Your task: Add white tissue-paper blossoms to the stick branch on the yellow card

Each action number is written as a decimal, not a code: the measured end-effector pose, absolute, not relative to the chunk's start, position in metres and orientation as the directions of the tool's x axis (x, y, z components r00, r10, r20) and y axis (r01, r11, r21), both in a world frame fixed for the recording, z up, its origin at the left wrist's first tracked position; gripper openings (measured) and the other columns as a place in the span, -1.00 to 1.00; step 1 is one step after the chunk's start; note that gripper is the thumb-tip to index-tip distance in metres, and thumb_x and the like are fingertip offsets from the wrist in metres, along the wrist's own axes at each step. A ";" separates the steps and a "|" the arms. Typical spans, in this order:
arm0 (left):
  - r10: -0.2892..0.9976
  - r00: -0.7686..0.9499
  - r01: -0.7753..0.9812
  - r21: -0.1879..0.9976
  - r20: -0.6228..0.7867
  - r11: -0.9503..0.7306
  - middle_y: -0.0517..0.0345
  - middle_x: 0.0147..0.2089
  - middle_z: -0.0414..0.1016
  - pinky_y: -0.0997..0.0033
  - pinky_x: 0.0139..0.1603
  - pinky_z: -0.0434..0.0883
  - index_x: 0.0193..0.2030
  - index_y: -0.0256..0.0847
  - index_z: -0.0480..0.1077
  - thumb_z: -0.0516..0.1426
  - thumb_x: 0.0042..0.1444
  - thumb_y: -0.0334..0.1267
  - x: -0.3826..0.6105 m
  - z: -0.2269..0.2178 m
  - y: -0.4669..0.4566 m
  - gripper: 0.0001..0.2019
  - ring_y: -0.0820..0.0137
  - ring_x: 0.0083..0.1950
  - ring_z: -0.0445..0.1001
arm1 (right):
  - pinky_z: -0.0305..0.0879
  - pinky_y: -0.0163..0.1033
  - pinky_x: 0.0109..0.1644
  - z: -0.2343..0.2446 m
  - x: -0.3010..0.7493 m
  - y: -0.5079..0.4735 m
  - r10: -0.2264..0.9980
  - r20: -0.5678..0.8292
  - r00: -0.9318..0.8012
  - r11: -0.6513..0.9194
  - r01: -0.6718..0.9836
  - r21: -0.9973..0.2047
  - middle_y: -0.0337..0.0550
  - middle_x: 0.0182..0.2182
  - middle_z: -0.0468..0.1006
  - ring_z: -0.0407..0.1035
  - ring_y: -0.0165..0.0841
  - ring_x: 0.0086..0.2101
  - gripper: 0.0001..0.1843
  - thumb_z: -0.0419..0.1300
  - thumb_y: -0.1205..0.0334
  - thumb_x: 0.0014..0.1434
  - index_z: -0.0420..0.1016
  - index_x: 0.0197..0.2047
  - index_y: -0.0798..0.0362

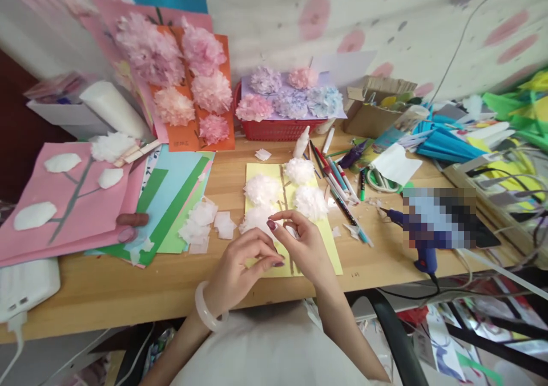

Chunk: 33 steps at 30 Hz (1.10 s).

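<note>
My left hand (248, 257) and my right hand (303, 242) are close together above the lower part of a yellow card (327, 254). On the card, puffy white paper flowers (262, 189) surround a brown drawn stem (284, 187); my fingers partly cover the lower ones. The right fingers are bent in a pinch, with a small bit of white tissue paper (293, 231) showing among them. My left thumb and fingers are closed too, but what lies between them is hidden. Left of the card are thin white tissue squares (198, 223).
Pens (336, 177) and a white glue bottle (302, 141) are beyond the card. A blue glue gun (423, 240) with a cable is at right. Pink card (25, 186) and green sheets (160, 217) lie left. A red basket (278, 130) stands behind.
</note>
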<state>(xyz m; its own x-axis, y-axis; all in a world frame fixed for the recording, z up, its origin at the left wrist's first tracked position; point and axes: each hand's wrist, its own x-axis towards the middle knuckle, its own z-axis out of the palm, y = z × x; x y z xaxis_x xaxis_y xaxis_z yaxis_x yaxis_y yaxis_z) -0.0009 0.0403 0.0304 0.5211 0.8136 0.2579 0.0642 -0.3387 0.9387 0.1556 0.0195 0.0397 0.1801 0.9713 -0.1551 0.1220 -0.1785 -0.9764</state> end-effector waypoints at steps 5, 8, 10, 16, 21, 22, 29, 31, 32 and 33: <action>0.891 0.365 -0.136 0.962 0.270 -0.236 0.03 0.08 0.49 0.10 0.34 0.09 -0.41 -0.14 0.47 0.12 0.23 -0.17 0.010 0.042 0.040 -0.78 0.18 0.27 0.26 | 0.08 -0.34 -0.45 0.035 0.170 0.010 0.991 -0.096 0.092 -0.107 0.119 -0.987 -0.31 -0.52 0.36 0.13 -0.47 -0.53 -0.77 0.20 0.05 0.19 0.50 -0.27 0.04; 0.894 0.442 -0.470 0.868 0.070 0.164 0.14 -0.32 0.55 0.13 0.22 0.28 -0.44 -0.15 0.36 0.13 0.22 -0.11 0.025 0.051 0.043 -0.75 0.28 -0.02 0.50 | 0.11 -0.35 -0.40 0.035 0.175 0.005 0.999 -0.031 0.020 -0.029 -0.081 -0.996 -0.30 -0.47 0.37 0.18 -0.48 -0.49 -0.81 0.23 0.09 0.17 0.47 -0.28 0.04; 0.882 0.466 -0.550 0.756 -0.074 0.354 0.30 -0.54 0.40 0.27 0.07 0.41 -0.44 -0.17 0.32 0.16 0.21 -0.15 0.034 0.057 0.047 -0.76 0.45 -0.35 0.49 | 0.04 -0.35 -0.48 0.035 0.180 0.002 0.998 -0.037 -0.059 -0.048 -0.195 -0.980 -0.36 -0.54 0.29 0.09 -0.51 -0.56 -0.79 0.27 0.07 0.13 0.46 -0.28 0.04; 0.874 0.416 -0.472 0.761 -0.253 0.445 0.44 -0.65 -0.04 0.65 -0.66 0.06 -0.43 -0.21 0.25 0.15 0.22 -0.15 0.041 0.060 0.059 -0.74 0.64 -0.69 -0.08 | -0.09 -0.34 -0.55 0.019 0.204 -0.005 0.945 0.045 -0.324 -0.061 -0.310 -0.949 -0.43 -0.68 0.13 -0.03 -0.53 -0.64 -0.72 0.36 0.00 0.03 0.54 -0.33 0.05; 0.863 0.476 0.091 0.985 -0.172 0.146 0.30 -0.49 0.23 0.57 -0.48 0.17 -0.23 -0.17 0.40 0.07 0.25 0.00 0.044 0.051 0.056 -0.72 0.56 -0.51 0.19 | -0.13 -0.42 -0.70 0.008 0.219 -0.004 0.959 0.121 -0.258 -0.043 -0.550 -0.834 -0.32 -0.65 0.31 -0.01 -0.56 -0.71 -0.57 0.32 -0.19 -0.01 0.51 -0.36 0.03; 0.822 0.551 0.201 0.979 -0.145 0.037 0.23 -0.40 0.33 0.52 -0.37 0.24 -0.17 -0.16 0.42 0.05 0.26 0.00 0.046 0.051 0.054 -0.72 0.50 -0.41 0.28 | -0.16 -0.45 -0.72 0.010 0.220 -0.003 0.967 0.095 -0.238 -0.057 -0.559 -0.827 -0.31 -0.64 0.33 0.00 -0.57 -0.72 -0.57 0.30 -0.19 0.01 0.50 -0.35 0.03; 0.507 0.826 0.394 0.896 -0.248 -0.204 0.21 -0.46 0.35 0.43 -0.34 0.18 -0.33 -0.21 0.48 0.03 0.27 -0.15 0.051 0.051 0.045 -0.72 0.44 -0.41 0.24 | -0.20 -0.55 -0.78 0.026 0.223 0.003 0.989 -0.131 -0.063 -0.143 -0.575 -0.805 -0.30 -0.56 0.30 0.42 -0.44 -0.52 -0.68 0.28 -0.02 0.13 0.47 -0.15 0.01; 0.520 0.806 0.351 0.936 -0.282 -0.036 0.26 -0.55 0.22 0.46 -0.45 0.11 -0.35 -0.23 0.49 0.01 0.28 -0.10 0.046 0.049 0.049 -0.67 0.50 -0.51 0.13 | -0.20 -0.54 -0.78 0.025 0.228 0.004 0.987 -0.162 0.008 -0.135 -0.511 -0.849 -0.17 -0.36 0.46 0.49 -0.42 -0.46 -0.65 0.28 0.01 0.14 0.45 -0.06 -0.01; 0.557 0.781 0.294 0.953 -0.284 0.074 0.30 -0.59 0.14 0.48 -0.50 0.06 -0.35 -0.24 0.49 0.03 0.26 -0.06 0.044 0.049 0.051 -0.65 0.52 -0.55 0.06 | -0.20 -0.54 -0.78 0.024 0.232 0.003 0.983 -0.170 0.076 -0.117 -0.456 -0.882 -0.11 -0.26 0.50 0.51 -0.41 -0.45 -0.63 0.27 0.01 0.15 0.44 -0.03 -0.02; 0.611 0.740 0.209 0.960 -0.280 0.187 0.33 -0.62 0.06 0.50 -0.54 0.01 -0.37 -0.25 0.48 0.07 0.23 -0.01 0.041 0.048 0.055 -0.64 0.54 -0.58 -0.01 | -0.19 -0.53 -0.78 0.023 0.236 0.002 0.972 -0.166 0.167 -0.091 -0.384 -0.919 -0.07 -0.19 0.52 0.51 -0.42 -0.47 -0.62 0.26 0.01 0.16 0.42 0.00 -0.02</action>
